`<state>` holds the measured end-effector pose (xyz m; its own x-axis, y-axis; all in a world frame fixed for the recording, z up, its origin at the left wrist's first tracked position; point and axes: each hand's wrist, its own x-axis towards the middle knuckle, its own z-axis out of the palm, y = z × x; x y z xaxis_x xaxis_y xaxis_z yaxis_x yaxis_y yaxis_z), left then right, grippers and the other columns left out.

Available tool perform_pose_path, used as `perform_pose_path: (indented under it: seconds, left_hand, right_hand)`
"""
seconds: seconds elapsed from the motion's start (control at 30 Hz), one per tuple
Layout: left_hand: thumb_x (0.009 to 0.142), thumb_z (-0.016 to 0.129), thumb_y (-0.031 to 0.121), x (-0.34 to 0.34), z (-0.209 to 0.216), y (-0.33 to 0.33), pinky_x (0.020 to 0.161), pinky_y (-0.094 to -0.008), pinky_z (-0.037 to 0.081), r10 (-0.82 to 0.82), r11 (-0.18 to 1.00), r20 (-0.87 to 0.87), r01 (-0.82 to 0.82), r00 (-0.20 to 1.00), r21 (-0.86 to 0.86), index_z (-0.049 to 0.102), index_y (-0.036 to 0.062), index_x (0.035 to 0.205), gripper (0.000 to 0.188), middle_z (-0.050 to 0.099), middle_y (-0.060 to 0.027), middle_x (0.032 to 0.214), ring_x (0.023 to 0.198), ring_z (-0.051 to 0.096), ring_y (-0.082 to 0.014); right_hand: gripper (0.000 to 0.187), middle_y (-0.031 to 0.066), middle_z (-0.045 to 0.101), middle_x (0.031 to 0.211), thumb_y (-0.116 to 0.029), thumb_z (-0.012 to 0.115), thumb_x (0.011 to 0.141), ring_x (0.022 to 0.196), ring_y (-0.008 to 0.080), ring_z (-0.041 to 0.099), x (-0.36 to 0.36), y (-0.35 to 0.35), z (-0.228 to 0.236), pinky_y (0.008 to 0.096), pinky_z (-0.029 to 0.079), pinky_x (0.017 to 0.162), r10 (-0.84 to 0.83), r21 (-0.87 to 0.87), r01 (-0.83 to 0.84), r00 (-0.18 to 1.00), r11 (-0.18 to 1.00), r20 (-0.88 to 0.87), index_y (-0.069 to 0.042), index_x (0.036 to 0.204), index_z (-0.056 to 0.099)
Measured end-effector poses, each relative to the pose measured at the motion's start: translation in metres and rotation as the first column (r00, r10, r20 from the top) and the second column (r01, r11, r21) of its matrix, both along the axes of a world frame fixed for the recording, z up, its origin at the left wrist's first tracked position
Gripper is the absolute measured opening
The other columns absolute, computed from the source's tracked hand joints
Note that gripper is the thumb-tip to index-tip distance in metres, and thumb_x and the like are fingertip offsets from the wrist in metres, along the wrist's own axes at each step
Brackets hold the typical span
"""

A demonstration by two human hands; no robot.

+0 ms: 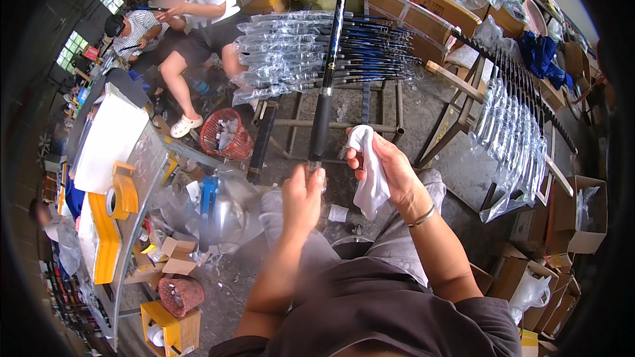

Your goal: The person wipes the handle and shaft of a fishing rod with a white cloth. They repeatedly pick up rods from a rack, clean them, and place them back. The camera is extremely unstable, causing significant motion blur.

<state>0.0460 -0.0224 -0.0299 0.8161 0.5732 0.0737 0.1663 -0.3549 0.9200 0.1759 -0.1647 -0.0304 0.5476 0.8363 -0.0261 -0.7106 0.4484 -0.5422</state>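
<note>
My left hand (303,199) is wrapped round the butt end of a black fishing rod (323,116), which stands nearly upright in front of me and runs out past the top of the view. Clear plastic shows at the rod's lower end beside my thumb. To the right of the rod, my right hand (391,172) is closed on a white cloth (370,188) that hangs down from the fingers. The cloth and the rod are apart. Behind the rod, several bagged rods (284,53) lie side by side on a metal stand (317,123).
More bagged rods (512,139) lean on a rack at the right. A red basket (226,133) stands on the floor left of the stand. At the left is a table (142,205) with a tape roll (121,199). Two people sit at the far left; cardboard boxes (581,215) line the right.
</note>
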Motion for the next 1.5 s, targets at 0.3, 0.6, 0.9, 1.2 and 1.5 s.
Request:
perform_pose_path:
  seconds: [0.3, 0.6, 0.9, 1.2, 1.5]
  left_hand:
    - [0.093, 0.056, 0.026, 0.003, 0.001, -0.003, 0.046, -0.0233, 0.035, 0.051, 0.938, 0.062, -0.026, 0.997, -0.346, 0.053, 0.0027, 0.089, 0.023, 0.05, 0.0022, 0.065, 0.051, 0.043, -0.0052]
    - [0.093, 0.056, 0.026, 0.0, 0.001, 0.001, 0.049, -0.0279, 0.039, 0.054, 0.973, 0.024, -0.047, 0.998, -0.227, 0.052, 0.0014, 0.086, 0.026, 0.054, -0.0029, 0.064, 0.053, 0.048, -0.0099]
    - [0.092, 0.056, 0.025, -0.004, -0.006, 0.007, 0.056, -0.0325, 0.043, 0.106, 0.988, 0.019, -0.103, 0.994, -0.12, 0.053, 0.0004, 0.088, 0.026, 0.057, -0.0083, 0.066, 0.059, 0.054, -0.0173]
    - [0.092, 0.058, 0.022, 0.003, -0.014, 0.009, 0.055, -0.032, 0.041, 0.177, 0.974, 0.062, -0.166, 0.982, -0.155, 0.052, 0.0011, 0.086, 0.023, 0.055, -0.0057, 0.063, 0.057, 0.051, -0.0152]
    - [0.092, 0.058, 0.026, 0.022, -0.041, 0.035, 0.04, -0.0264, 0.034, 0.302, 0.94, 0.135, -0.272, 0.944, -0.205, 0.05, 0.0045, 0.084, 0.024, 0.048, 0.0005, 0.059, 0.043, 0.043, -0.0078]
  right_hand:
    - [0.046, 0.0133, 0.058, 0.097, -0.043, 0.04, 0.097, 0.066, 0.0132, 0.048, 0.003, 0.001, -0.02, 0.0199, 0.039, 0.048, 0.183, 0.27, -0.136, 0.97, 0.953, -0.158, -0.001, 0.114, 0.049]
    - [0.019, 0.0077, 0.059, 0.089, -0.007, 0.055, 0.087, 0.069, 0.0118, 0.055, -0.009, -0.002, -0.001, 0.0236, 0.045, 0.057, -0.016, -0.276, 0.078, 0.976, 0.958, 0.217, -0.003, 0.105, 0.053]
    - [0.036, 0.0159, 0.058, 0.1, 0.002, 0.051, 0.078, 0.093, 0.0329, 0.058, -0.015, -0.013, 0.02, 0.0388, 0.047, 0.078, 0.476, -0.268, 0.686, -0.129, 0.676, 0.87, 0.001, 0.115, 0.051]
    - [0.031, 0.0142, 0.062, 0.1, 0.011, 0.05, 0.072, 0.091, 0.028, 0.061, -0.015, -0.02, 0.031, 0.0332, 0.048, 0.08, 0.074, -0.125, 0.635, 0.107, 0.763, 0.992, -0.001, 0.099, 0.059]
    - [0.013, -0.0019, 0.056, 0.085, -0.011, 0.045, 0.096, 0.076, 0.0046, 0.051, -0.027, -0.025, -0.008, 0.0194, 0.042, 0.068, -0.324, -0.247, 0.463, 0.834, 0.851, 0.448, -0.005, 0.101, 0.056]
